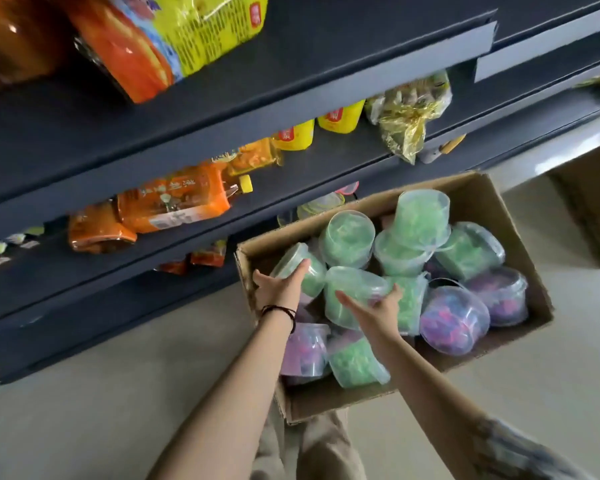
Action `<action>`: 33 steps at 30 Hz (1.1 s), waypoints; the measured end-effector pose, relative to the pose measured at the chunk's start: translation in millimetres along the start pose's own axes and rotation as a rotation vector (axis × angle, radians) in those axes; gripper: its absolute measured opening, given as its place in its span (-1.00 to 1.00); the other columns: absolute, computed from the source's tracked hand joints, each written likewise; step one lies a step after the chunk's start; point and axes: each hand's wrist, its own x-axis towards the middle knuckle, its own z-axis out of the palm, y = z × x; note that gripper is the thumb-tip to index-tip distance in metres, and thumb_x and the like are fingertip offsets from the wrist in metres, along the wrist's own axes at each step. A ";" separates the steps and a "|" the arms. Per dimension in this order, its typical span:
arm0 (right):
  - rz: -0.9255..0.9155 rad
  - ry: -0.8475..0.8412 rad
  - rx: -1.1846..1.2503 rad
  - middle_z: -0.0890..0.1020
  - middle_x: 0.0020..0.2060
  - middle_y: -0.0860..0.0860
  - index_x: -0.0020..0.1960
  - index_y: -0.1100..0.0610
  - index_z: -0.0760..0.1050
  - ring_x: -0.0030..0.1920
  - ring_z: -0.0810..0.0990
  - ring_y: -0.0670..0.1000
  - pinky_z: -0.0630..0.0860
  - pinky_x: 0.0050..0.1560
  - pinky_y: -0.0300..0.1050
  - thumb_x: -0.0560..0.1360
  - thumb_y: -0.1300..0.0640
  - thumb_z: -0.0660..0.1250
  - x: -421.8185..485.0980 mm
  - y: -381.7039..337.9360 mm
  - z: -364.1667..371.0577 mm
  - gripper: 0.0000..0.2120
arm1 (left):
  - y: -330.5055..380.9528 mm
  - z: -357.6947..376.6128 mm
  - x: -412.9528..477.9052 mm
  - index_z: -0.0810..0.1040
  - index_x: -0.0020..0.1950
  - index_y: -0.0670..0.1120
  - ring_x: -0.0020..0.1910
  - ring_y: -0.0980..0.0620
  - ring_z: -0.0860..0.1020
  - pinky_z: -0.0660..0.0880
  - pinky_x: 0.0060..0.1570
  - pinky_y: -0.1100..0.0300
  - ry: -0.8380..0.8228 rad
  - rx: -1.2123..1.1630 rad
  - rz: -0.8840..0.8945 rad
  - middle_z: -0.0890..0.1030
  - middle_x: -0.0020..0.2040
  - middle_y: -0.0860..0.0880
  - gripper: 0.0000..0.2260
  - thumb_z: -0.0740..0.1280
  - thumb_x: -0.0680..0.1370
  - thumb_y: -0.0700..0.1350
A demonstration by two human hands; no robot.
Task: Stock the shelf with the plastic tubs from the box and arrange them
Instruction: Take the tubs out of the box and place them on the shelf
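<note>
Box: the cardboard box (329,403) sits on the floor (84,427) in front of the shelf (326,57), still packed with tubs lying at all angles.
Left grip: the left hand (279,284) lies over the left green tub (310,277) at the box's near-left corner; its fingers look fairly straight, so whether it is actually grasping cannot be told.
Right grip: the right hand (378,308) is wrapped round the middle green tub (352,289), thumb on one side and fingers on the other.
Other stock: more green tubs and the purple tubs (454,323) lie untouched.
Shelf: snack bags (174,199) fill the upper levels; clear lidded containers (321,204) show behind the box, origin unclear.
Progress: early by the look of it, with nearly all stocking and arranging left.
</note>
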 end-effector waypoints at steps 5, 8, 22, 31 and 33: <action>-0.028 0.100 -0.014 0.21 0.46 0.19 0.55 0.12 0.01 0.47 0.16 0.16 0.18 0.43 0.01 0.19 -0.04 0.65 16.7 12.7 16.0 0.15 | -8.3 35.3 21.8 -0.03 0.57 -0.11 0.42 -0.20 0.32 0.26 0.36 0.02 0.096 -0.194 -0.123 0.28 0.47 -0.20 0.00 0.53 0.37 0.12; -0.094 0.118 -0.024 0.24 0.45 0.17 0.53 0.12 0.06 0.46 0.17 0.14 0.18 0.43 0.00 0.17 -0.05 0.65 20.3 22.0 15.7 0.13 | -11.5 47.5 34.7 0.03 0.56 -0.05 0.33 -0.20 0.42 0.38 0.22 0.07 0.150 -0.271 -0.044 0.37 0.42 -0.19 0.00 0.58 0.32 0.07; -0.392 0.031 0.215 0.56 0.12 0.00 0.25 0.00 0.38 0.10 0.60 -0.02 0.55 0.19 0.07 0.09 -0.12 0.65 -37.2 -79.9 -65.2 -0.17 | 5.1 -45.2 -62.3 0.38 0.07 0.16 0.11 0.18 0.52 0.51 0.06 0.25 0.065 -0.415 0.477 0.49 0.17 0.01 -0.26 0.60 -0.03 0.14; -0.877 -0.033 0.287 0.47 0.14 -0.12 0.18 -0.29 0.34 0.19 0.50 -0.06 0.51 0.23 0.07 0.03 -0.25 0.59 -187.9 -232.7 -101.1 -0.22 | 104.0 -158.4 -204.7 0.37 0.27 -0.06 0.15 0.16 0.55 0.51 0.13 0.24 0.016 -0.571 0.848 0.53 0.19 -0.04 -0.15 0.61 0.06 0.06; -0.951 -0.095 0.308 0.47 0.15 -0.16 0.21 -0.28 0.33 0.19 0.50 -0.12 0.52 0.23 0.04 0.04 -0.23 0.58 -224.1 -257.6 -102.2 -0.20 | 126.2 -186.7 -235.3 0.35 0.25 0.04 0.07 0.30 0.55 0.50 0.04 0.35 0.022 -0.629 0.917 0.53 0.15 0.06 -0.18 0.61 0.06 0.01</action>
